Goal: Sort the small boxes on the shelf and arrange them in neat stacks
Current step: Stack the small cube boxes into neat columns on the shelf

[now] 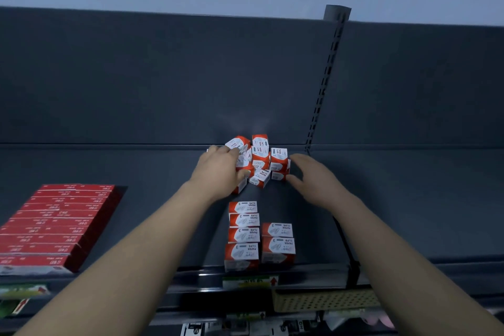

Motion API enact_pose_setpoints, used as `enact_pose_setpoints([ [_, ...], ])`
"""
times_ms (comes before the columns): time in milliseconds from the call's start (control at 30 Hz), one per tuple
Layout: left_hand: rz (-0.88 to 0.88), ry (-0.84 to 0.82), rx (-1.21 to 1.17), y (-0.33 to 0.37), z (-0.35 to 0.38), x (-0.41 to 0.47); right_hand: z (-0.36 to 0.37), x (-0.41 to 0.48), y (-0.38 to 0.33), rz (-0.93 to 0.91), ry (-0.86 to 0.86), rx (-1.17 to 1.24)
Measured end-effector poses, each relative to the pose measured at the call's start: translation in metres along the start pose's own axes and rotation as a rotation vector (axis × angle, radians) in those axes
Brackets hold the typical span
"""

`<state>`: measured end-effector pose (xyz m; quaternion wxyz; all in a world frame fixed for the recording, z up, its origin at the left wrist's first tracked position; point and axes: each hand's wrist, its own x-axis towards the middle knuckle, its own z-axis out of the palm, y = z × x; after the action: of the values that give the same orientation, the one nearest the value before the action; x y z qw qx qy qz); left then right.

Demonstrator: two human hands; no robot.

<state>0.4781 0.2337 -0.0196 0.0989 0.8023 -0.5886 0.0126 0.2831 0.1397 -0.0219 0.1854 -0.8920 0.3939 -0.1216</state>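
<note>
Red packs (54, 226) are stacked left, basket (327, 300) below.
Jumbled red-white boxes (260, 161) are gripped by the left hand (221, 169); right hand (311, 180) is held spread.

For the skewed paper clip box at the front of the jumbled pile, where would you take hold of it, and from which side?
Probably pinch the skewed box across its two long side faces, coming from above on the near side. It lies low and tilted at the front of the jumbled pile, its near end free, between the left hand and the open right hand.
</note>
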Motion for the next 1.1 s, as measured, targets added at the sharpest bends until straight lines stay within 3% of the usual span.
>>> enact_pose_setpoints([
  [133,0.012,-0.111,0.038,0.003,0.003,0.017,0.007,0.030,0.002,0.014,-0.031,0.002],
  [333,-0.029,-0.110,-0.065,0.003,-0.001,0.018,0.011,0.051,0.008,0.049,-0.057,0.058],
  [500,-0.148,-0.008,-0.419,0.003,-0.015,0.005,0.006,0.036,0.013,0.092,0.082,0.328],
  [667,-0.167,-0.012,-0.641,0.008,-0.020,-0.006,0.005,0.012,0.023,0.156,-0.017,0.602],
  [833,-0.111,-0.048,-0.661,0.021,-0.014,-0.014,0.000,-0.013,0.025,0.186,-0.160,0.764],
  [1100,0.008,-0.101,-0.683,0.035,-0.006,-0.018,-0.001,-0.040,0.035,0.174,-0.154,0.792],
])
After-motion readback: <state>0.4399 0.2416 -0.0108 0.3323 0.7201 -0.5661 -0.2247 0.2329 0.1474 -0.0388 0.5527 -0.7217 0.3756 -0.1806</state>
